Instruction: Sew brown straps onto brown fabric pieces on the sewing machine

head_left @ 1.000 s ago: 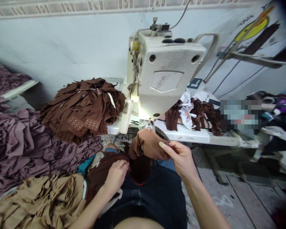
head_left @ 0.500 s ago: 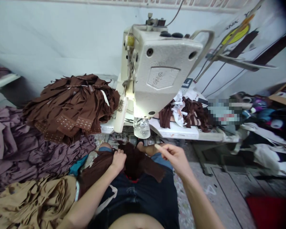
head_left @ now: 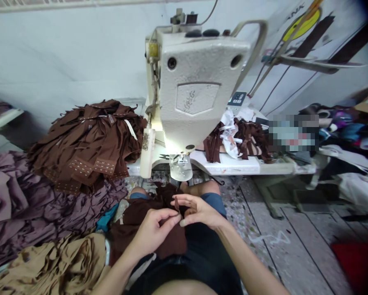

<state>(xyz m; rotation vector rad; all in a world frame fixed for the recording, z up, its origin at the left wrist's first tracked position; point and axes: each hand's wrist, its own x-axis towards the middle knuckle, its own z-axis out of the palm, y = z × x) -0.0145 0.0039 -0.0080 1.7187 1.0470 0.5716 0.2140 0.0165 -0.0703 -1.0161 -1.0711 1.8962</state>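
Note:
Over my lap lies brown fabric (head_left: 168, 241), spread across the thighs and hanging between the knees. My left hand (head_left: 155, 229) is closed in a pinch, thumb against forefinger, on the edge of a small brown fabric strip (head_left: 177, 203) that sticks up from its fingertips. Right beside it, my right hand (head_left: 201, 211) has its fingers apart, with the thumb close to the left fingertips and the forefinger behind the strip. Whether it touches the strip, I cannot tell. Ahead of both hands stands a white sewing machine (head_left: 199, 78) with its lamp lit.
A heap of brown pieces with rows of metal hooks or eyes (head_left: 94, 139) is left of the machine. Mauve fabric (head_left: 42, 213) and tan fabric (head_left: 57, 258) lie lower left. Brown and white scraps (head_left: 233, 139) sit on the machine table (head_left: 230, 167) at right.
My right hand has come in leftward from above the right thigh to meet the left. My left hand now pinches a raised strip, and the lap fabric has shifted. The view has turned slightly.

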